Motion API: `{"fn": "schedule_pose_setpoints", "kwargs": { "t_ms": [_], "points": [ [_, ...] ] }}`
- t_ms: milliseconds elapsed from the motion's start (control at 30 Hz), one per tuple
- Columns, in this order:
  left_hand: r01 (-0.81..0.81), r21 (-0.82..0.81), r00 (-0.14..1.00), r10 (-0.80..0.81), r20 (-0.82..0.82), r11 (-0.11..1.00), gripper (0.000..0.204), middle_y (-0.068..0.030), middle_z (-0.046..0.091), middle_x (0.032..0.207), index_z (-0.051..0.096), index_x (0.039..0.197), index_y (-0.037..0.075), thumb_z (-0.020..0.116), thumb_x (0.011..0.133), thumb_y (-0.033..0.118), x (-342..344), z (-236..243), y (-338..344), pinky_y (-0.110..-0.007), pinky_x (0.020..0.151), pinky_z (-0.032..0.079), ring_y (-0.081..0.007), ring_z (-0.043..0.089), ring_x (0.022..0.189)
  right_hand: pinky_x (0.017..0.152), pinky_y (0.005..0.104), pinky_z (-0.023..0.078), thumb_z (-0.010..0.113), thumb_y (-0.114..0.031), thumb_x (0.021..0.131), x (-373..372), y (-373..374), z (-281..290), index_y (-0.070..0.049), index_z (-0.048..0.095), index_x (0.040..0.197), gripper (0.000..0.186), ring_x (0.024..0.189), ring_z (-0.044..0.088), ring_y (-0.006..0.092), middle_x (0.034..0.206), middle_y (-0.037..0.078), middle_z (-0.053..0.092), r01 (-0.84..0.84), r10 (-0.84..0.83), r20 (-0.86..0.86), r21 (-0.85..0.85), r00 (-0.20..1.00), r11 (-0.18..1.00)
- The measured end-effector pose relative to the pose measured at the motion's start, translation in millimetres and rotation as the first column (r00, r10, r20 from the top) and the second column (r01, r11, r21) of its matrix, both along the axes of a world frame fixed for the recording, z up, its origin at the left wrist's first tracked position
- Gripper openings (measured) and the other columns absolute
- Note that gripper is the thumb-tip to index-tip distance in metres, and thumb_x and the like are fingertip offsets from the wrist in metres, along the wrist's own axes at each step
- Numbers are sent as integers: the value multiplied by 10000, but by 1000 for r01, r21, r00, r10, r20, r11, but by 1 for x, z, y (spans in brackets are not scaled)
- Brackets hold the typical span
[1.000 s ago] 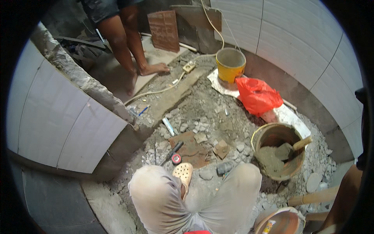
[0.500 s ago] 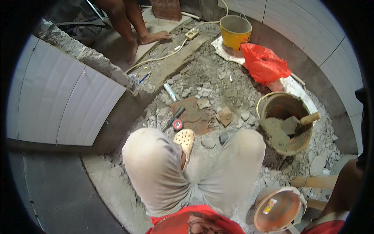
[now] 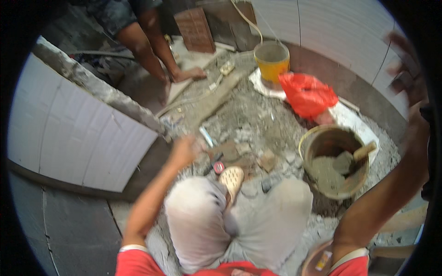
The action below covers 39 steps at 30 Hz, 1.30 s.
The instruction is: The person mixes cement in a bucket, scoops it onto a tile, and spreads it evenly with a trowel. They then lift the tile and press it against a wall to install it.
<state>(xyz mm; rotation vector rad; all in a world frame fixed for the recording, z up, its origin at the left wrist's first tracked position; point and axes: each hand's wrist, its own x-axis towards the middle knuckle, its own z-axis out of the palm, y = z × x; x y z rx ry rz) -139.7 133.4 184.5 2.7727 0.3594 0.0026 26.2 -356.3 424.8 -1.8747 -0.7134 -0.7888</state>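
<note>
My left hand (image 3: 186,151) is raised in front of my left knee, above the rubble; motion blur hides its fingers. Up at the right, near the white wall tiles, my right hand (image 3: 411,76) is lifted with its fingers apart, holding nothing I can see. Below it stands a bucket (image 3: 307,158) of wet grey mortar (image 3: 328,177). A trowel (image 3: 363,152) leans in it, wooden handle over the rim. A round red-and-black object (image 3: 219,167) lies beside my tan clog (image 3: 231,178), nearest my left hand.
A yellow bucket (image 3: 272,66) and red plastic bag (image 3: 307,95) sit on a white board. Another person's legs (image 3: 159,50) stand far left by a power strip (image 3: 227,69). Broken masonry covers the floor. A tiled low wall (image 3: 78,124) borders the left; another container (image 3: 317,260) is low right.
Both my arms have come up into view, the left over the rubble, the right toward the wall. The view has shifted. The trowel still rests in the mortar bucket.
</note>
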Motion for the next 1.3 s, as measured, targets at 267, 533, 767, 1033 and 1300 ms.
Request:
{"fn": "schedule_pose_setpoints", "kwargs": {
  "t_ms": [267,533,767,1033,1300],
  "points": [
    [205,90,927,-164,-336,975,589,-267,538,1405,499,1471,156,571,969,455,-51,-257,16,-511,1011,485,-471,576,1223,563,251,504,646,-163,986,-67,146,-178,15,679,1096,212,647,638,89,833,43,671,-299,455,-743,346,492,889],
    [517,166,840,-461,-284,840,564,-241,502,1340,550,1408,195,686,869,293,-12,-249,12,-556,1040,465,-483,535,1209,786,429,518,678,-184,935,-70,145,-195,-7,707,1030,203,890,656,371,969,184,665,-356,302,-600,31,740,934],
    [45,9,989,-43,-142,999,558,-323,511,1188,581,1263,111,780,748,183,31,-187,10,-533,939,505,-516,555,1114,791,467,511,670,-170,937,-68,148,-211,-3,700,1026,192,915,641,413,994,209,652,-344,306,-590,51,747,938],
    [33,29,987,-28,-157,999,690,-250,497,1202,544,1324,130,840,703,194,199,-159,29,-527,916,502,-452,567,1100,807,459,519,673,-176,936,-29,172,-230,1,685,1067,221,940,644,391,1028,205,642,-327,247,-681,11,690,945],
    [267,13,912,-248,-327,964,687,-275,499,1276,559,1364,145,849,743,196,266,-193,30,-534,953,502,-485,561,1154,848,456,517,631,-100,929,165,206,-192,4,651,1109,209,973,642,400,1028,210,632,-11,-16,-232,-116,973,993]
  ]
}}
